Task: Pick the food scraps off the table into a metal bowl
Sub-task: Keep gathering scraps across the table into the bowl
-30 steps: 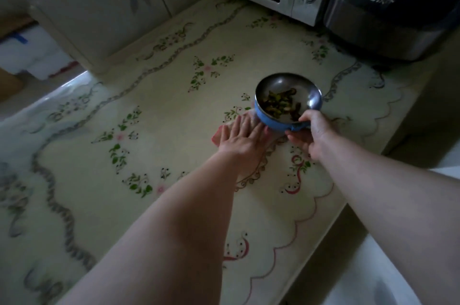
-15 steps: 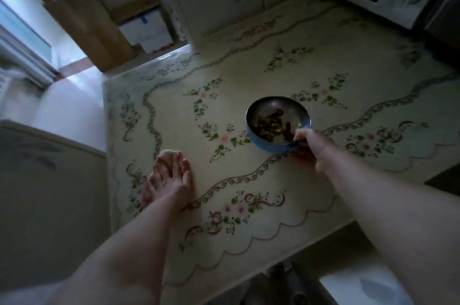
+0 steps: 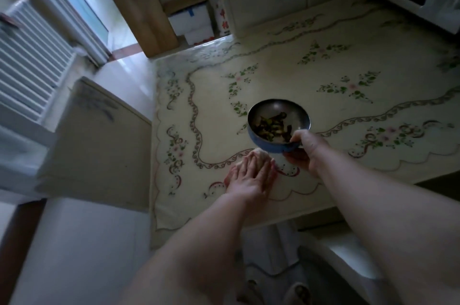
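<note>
Glossy cream tablecloth [image 3: 323, 75], printed with green sprigs and scrolling borders, is covering the tabletop, while a white ribbed radiator [image 3: 27, 61] and a pale wooden board [image 3: 146, 18] are standing off to the left in the dim room. Near the cloth's front edge the right hand [image 3: 308, 150] is gripping a round metal bowl [image 3: 278, 108], blue outside and dull steel inside, thumb hooked over the rim and fingers curled beneath, with dark green-brown food scraps [image 3: 270, 126] lying heaped inside. Just beside the bowl the left hand [image 3: 251, 175] is pressing flat on the cloth, fingers straight and together.
</note>
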Demonstrator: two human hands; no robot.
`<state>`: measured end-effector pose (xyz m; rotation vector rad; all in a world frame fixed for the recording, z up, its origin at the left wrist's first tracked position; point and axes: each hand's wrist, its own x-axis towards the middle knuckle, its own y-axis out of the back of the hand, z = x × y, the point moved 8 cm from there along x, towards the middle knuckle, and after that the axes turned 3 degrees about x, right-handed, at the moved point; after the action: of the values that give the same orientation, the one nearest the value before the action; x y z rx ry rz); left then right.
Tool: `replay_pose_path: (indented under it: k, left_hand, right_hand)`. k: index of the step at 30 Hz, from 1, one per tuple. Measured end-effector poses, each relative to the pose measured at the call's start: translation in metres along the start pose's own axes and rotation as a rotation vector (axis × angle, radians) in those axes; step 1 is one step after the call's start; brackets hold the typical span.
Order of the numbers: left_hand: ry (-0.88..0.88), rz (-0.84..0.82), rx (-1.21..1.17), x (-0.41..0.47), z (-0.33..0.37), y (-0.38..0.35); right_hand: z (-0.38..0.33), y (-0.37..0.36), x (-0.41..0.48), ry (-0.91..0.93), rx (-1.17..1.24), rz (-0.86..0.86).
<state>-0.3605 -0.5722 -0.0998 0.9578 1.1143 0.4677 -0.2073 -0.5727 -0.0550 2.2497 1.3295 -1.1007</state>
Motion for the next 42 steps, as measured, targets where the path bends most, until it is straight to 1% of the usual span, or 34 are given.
replay_pose_path:
  k: [5,9,13,18,22,24,26,28,29,31,34,35,36,37,39,40,41,42]
  left_hand:
    - [-0.01,0.086,0.007,-0.029,-0.028,-0.01]
    - [-0.011,0.124,0.0,-0.042,-0.045,-0.015]
    - [0.015,0.148,-0.018,-0.056,-0.077,-0.021]
    - [0.093,0.126,-0.014,-0.074,-0.147,-0.029]
    - [0.18,0.123,-0.069,-0.076,-0.231,-0.024]
    - [0.154,0.129,-0.041,-0.074,-0.249,-0.017]
    - [0.03,0.162,-0.01,-0.081,-0.241,-0.015]
    - [-0.177,0.184,0.002,-0.098,-0.21,-0.025]
    - [-0.303,0.16,0.031,-0.113,-0.199,-0.035]
    - [-0.486,0.129,0.093,-0.127,-0.183,-0.043]
    - [-0.735,0.1,0.16,-0.132,-0.201,-0.03]
    - [-0.772,0.086,0.177,-0.133,-0.211,-0.024]
    - [-0.756,0.097,0.182,-0.129,-0.222,-0.017]
    - [-0.68,0.131,0.154,-0.122,-0.233,-0.008]
    - [-0.436,0.194,-0.012,-0.106,-0.251,0.014]
    - [-0.323,0.198,-0.075,-0.097,-0.257,0.021]
    - [-0.252,0.21,-0.076,-0.093,-0.254,0.028]
    - [-0.22,0.201,-0.042,-0.091,-0.248,0.029]
  right_hand:
    - [0.011,-0.025,-0.003,-0.013,-0.059,-0.032]
    - [0.017,-0.043,-0.005,-0.016,-0.087,-0.044]
    - [0.028,-0.072,-0.008,-0.012,-0.104,-0.054]
    - [0.048,-0.116,-0.015,-0.029,-0.111,-0.05]
    - [0.065,-0.146,-0.026,-0.005,-0.108,-0.024]
    - [0.072,-0.151,-0.03,0.006,-0.096,0.007]
    - [0.078,-0.154,-0.038,0.026,-0.055,0.07]
    - [0.083,-0.157,-0.047,0.041,0.032,0.137]
    - [0.091,-0.162,-0.051,0.045,0.1,0.172]
    - [0.094,-0.17,-0.059,0.057,0.18,0.208]
    - [0.102,-0.18,-0.073,0.063,0.264,0.275]
    - [0.105,-0.181,-0.077,0.064,0.283,0.297]
    - [0.108,-0.183,-0.08,0.06,0.299,0.308]
    - [0.109,-0.186,-0.082,0.058,0.301,0.308]
    - [0.108,-0.19,-0.083,0.066,0.291,0.291]
    - [0.108,-0.191,-0.081,0.069,0.289,0.29]
    - [0.107,-0.191,-0.079,0.068,0.279,0.296]
    - [0.108,-0.19,-0.075,0.061,0.282,0.299]
